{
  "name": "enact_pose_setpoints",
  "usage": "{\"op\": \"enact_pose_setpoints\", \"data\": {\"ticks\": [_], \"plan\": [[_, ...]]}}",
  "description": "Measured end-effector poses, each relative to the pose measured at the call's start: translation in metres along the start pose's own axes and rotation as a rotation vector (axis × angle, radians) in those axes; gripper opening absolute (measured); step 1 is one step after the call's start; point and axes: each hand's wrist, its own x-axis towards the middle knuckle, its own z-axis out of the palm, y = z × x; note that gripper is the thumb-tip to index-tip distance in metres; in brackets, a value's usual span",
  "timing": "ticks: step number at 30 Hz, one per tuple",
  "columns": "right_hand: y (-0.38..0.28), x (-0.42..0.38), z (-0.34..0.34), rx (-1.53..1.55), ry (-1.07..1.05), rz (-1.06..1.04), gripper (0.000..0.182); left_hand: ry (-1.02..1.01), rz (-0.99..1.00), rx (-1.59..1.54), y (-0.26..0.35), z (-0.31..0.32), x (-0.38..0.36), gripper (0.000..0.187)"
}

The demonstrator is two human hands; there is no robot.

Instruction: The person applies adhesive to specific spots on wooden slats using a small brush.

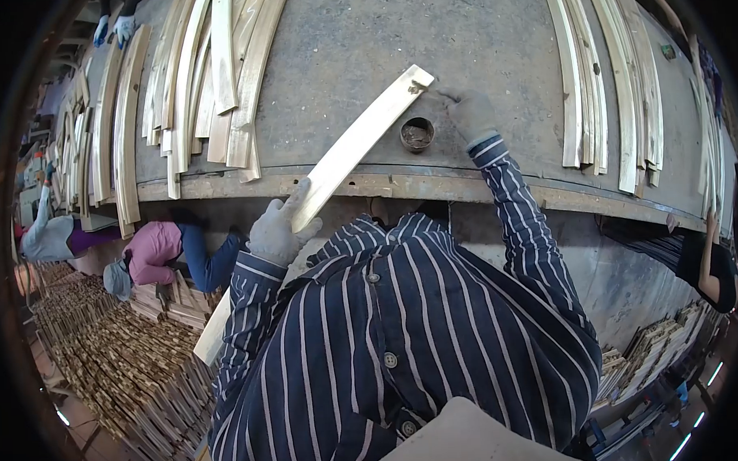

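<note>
A long pale wooden slat (pixel 364 137) lies slanted over the table's front edge, running back beneath my left forearm. My left hand (pixel 276 235), in a light grey glove, is closed around its near part. At the far end is a brown knot or smear (pixel 415 87). My right hand (pixel 472 115), also gloved, is beside that end, its fingers bunched around something thin that I cannot make out. Just left of the right wrist, a small round tin (pixel 417 134) with dark brown stuff inside stands on the table.
Several slats (pixel 209 82) lie on the grey table (pixel 338 36) at left, and more slats (pixel 579 77) at right. Gloved hands of another person (pixel 123 29) show at far left. A person in pink (pixel 154 253) bends near stacked wood (pixel 122 361). Another person (pixel 703 267) is at right.
</note>
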Motion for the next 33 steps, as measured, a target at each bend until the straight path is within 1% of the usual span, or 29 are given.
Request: {"op": "enact_pose_setpoints", "data": {"ticks": [1, 3, 4, 6, 8, 10, 11, 12, 13, 14, 15, 16, 17, 18, 19, 20, 21, 22, 23, 24, 25, 27, 28, 33], "plan": [[0.001, 0.004, -0.002, 0.0, 0.0, -0.002, 0.025, 0.001, -0.004, 0.001, 0.0, 0.001, 0.0, 0.074], [0.001, 0.007, -0.003, 0.059, -0.013, 0.101, 0.025, 0.003, -0.006, 0.011, 0.003, -0.001, -0.001, 0.075], [0.001, 0.006, -0.002, 0.06, -0.012, 0.103, 0.025, 0.006, -0.004, 0.02, 0.004, -0.001, -0.001, 0.076], [-0.005, 0.0, 0.001, -0.008, 0.081, -0.049, 0.026, -0.007, -0.019, 0.018, 0.004, 0.0, 0.0, 0.074], [-0.013, -0.009, 0.001, -0.046, 0.056, -0.082, 0.026, -0.019, -0.038, 0.015, 0.003, 0.0, 0.0, 0.073], [-0.012, -0.012, 0.003, -0.083, 0.032, -0.117, 0.026, -0.015, 0.001, 0.025, 0.003, 0.0, 0.001, 0.079], [-0.006, -0.014, 0.006, 0.083, 0.049, -0.153, 0.025, -0.014, 0.0, 0.025, -0.005, 0.008, 0.005, 0.079], [-0.004, -0.015, 0.007, 0.25, 0.064, -0.189, 0.025, 0.086, 0.168, -0.092, -0.02, 0.023, 0.01, 0.075], [-0.012, -0.016, -0.005, 0.251, 0.061, -0.193, 0.025, 0.188, 0.334, -0.208, -0.027, 0.027, 0.013, 0.072], [-0.02, -0.018, -0.021, 0.499, 0.031, -0.061, 0.024, 0.19, 0.327, -0.21, -0.035, 0.027, 0.013, 0.072], [-0.026, -0.019, -0.03, 0.745, -0.001, 0.075, 0.024, -0.195, 0.119, -0.763, -0.04, 0.023, 0.011, 0.068], [-0.025, -0.017, -0.029, 0.748, -0.007, 0.07, 0.024, -0.589, -0.114, -1.298, -0.045, 0.02, 0.009, 0.065], [-0.02, -0.015, -0.028, 0.609, 0.058, -0.04, 0.023, -0.663, -0.084, -1.501, -0.058, 0.036, 0.008, 0.061], [-0.02, -0.012, -0.026, 0.468, 0.125, -0.146, 0.023, -0.725, -0.144, -1.594, -0.055, 0.04, 0.004, 0.065], [-0.021, -0.01, -0.023, 0.471, 0.121, -0.15, 0.023, -0.788, -0.204, -1.688, -0.052, 0.044, 0.001, 0.07], [-0.021, -0.008, -0.021, 0.435, 0.131, -0.256, 0.024, -0.785, -0.206, -1.692, -0.053, 0.047, 0.0, 0.07], [-0.021, -0.005, -0.018, 0.398, 0.141, -0.361, 0.025, -0.8, -0.229, -1.707, -0.054, 0.05, 0.001, 0.075], [-0.016, 0.001, -0.01, 0.397, 0.14, -0.364, 0.025, -0.814, -0.252, -1.721, -0.056, 0.053, 0.003, 0.08], [-0.008, 0.008, 0.002, 0.385, 0.112, -0.401, 0.027, -0.812, -0.25, -1.724, -0.057, 0.059, 0.006, 0.08], [-0.007, 0.012, 0.007, 0.375, 0.083, -0.438, 0.03, -0.864, -0.168, -1.793, -0.058, 0.066, 0.01, 0.083], [-0.006, 0.015, 0.011, 0.376, 0.081, -0.441, 0.03, -0.916, -0.084, -1.861, -0.059, 0.073, 0.013, 0.085], [-0.006, 0.019, 0.018, 0.388, 0.048, -0.442, 0.036, -0.891, -0.106, -1.863, -0.061, 0.082, 0.014, 0.088], [-0.008, 0.019, 0.019, 0.388, 0.045, -0.443, 0.036, -0.889, -0.129, -1.852, -0.062, 0.084, 0.016, 0.088], [-0.015, 0.022, 0.032, 0.212, 0.06, -0.489, 0.042, -0.911, -0.156, -1.877, -0.065, 0.087, 0.015, 0.09]]}}
